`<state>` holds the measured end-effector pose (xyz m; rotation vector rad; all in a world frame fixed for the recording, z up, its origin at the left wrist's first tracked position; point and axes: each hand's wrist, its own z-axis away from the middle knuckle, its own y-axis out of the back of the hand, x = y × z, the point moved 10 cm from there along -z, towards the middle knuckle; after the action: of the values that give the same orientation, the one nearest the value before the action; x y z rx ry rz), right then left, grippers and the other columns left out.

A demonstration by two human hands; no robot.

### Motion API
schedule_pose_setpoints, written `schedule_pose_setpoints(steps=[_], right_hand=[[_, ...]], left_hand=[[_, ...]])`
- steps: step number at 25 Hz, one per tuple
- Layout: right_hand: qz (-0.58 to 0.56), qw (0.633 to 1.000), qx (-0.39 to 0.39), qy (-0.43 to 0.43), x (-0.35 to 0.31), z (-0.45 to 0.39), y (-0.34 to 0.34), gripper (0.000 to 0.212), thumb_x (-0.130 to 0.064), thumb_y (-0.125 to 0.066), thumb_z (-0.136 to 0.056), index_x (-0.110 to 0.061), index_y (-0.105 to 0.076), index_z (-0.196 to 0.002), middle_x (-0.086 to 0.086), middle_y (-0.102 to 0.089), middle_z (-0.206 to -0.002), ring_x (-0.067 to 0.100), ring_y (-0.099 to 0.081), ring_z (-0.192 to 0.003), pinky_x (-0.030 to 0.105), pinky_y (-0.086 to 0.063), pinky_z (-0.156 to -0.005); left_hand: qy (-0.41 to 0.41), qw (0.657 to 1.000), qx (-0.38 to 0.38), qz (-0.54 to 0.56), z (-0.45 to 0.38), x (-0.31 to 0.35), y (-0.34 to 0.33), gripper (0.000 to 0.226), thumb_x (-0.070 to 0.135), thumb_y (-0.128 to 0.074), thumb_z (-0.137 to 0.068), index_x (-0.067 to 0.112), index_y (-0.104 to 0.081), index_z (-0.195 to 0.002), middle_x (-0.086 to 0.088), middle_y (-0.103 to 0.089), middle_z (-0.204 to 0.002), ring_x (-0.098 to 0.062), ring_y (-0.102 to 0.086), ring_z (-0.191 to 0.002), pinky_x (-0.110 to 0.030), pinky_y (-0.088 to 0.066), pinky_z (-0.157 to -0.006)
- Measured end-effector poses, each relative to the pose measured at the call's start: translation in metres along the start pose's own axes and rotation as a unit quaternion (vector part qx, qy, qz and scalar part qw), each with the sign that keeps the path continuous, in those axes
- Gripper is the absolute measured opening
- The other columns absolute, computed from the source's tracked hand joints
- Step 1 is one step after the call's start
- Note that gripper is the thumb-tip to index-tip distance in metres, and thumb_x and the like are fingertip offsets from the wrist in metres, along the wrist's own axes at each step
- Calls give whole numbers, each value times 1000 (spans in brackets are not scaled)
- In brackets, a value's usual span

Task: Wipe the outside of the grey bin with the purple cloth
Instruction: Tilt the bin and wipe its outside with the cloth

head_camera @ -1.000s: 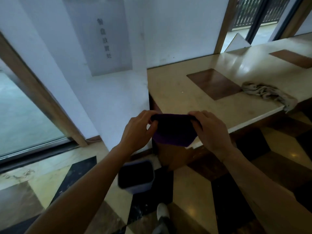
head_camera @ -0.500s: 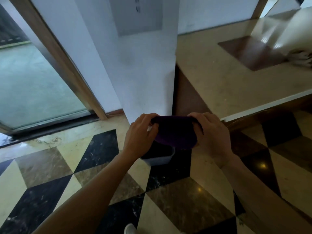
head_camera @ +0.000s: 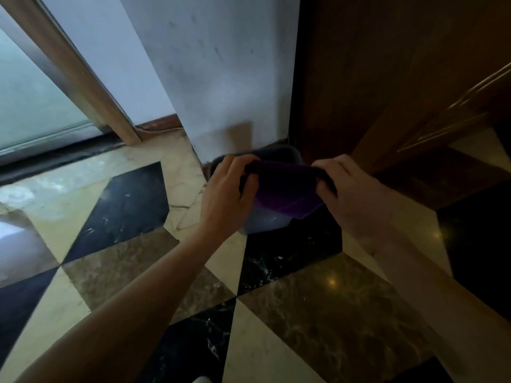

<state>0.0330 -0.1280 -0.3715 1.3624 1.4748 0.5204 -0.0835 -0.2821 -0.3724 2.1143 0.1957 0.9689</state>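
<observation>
Both grips were clamped on the purple cloth (head_camera: 284,190), left hand (head_camera: 226,197) and right hand (head_camera: 351,194) stretching it just above the grey bin (head_camera: 265,223) on the floor (head_camera: 318,299); no writing readable.

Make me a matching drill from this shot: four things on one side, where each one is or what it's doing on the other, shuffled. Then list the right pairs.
Things:
1. purple cloth
2. grey bin
3. left hand
4. wooden cabinet

Places or states:
A. stands on the floor at the foot of the white wall
B. grips the cloth's left end
C. fills the upper right, beside the white wall
D. stretched between both hands, in front of the bin

Pairs: 1-D, 2-A, 3-B, 4-C
</observation>
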Motion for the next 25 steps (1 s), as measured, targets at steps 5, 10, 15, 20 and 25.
schedule_pose_setpoints(steps=[5,10,15,20,25], right_hand=[[15,998,49,36,46,49,-93,28,-23,-53,-93,-11,-62,-117,11,-61,-109,15,-52,-72,21,-33,-53],[18,999,25,39,61,85,-154,29,-28,-53,-93,-14,-63,-116,6,-60,-107,23,-60,-72,30,-44,-50],[-146,982,-65,-98,74,113,-183,54,-68,-60,-74,-43,-53,-121,-4,-39,-126,22,-47,-117,30,-44,-89],[-476,855,-160,-127,38,113,-239,113,-25,-90,-64,-38,-20,-151,3,-28,-154,16,-38,-140,39,-41,-110],[-535,823,-151,-119,33,124,-258,74,1,-66,-65,-26,-43,-130,0,-61,-110,7,-64,-100,25,-51,-77]], left_hand=[[-45,999,21,12,50,-68,-83,25,28,-46,-90,21,-56,-113,6,-57,-100,-13,-56,-89,-34,-50,-69],[-59,998,-15,1,78,-103,-123,25,28,-43,-92,23,-52,-115,8,-51,-103,-10,-53,-86,-34,-51,-68],[-39,997,-47,43,90,-92,-137,24,29,-38,-93,27,-49,-114,7,-48,-106,-7,-50,-82,-32,-50,-67],[-92,990,-88,59,102,-72,-156,24,27,-39,-90,30,-49,-112,8,-47,-101,-5,-51,-82,-23,-45,-65],[-82,984,-114,113,108,-73,-157,22,22,-42,-91,29,-52,-109,7,-53,-103,-3,-53,-92,-15,-44,-73]])
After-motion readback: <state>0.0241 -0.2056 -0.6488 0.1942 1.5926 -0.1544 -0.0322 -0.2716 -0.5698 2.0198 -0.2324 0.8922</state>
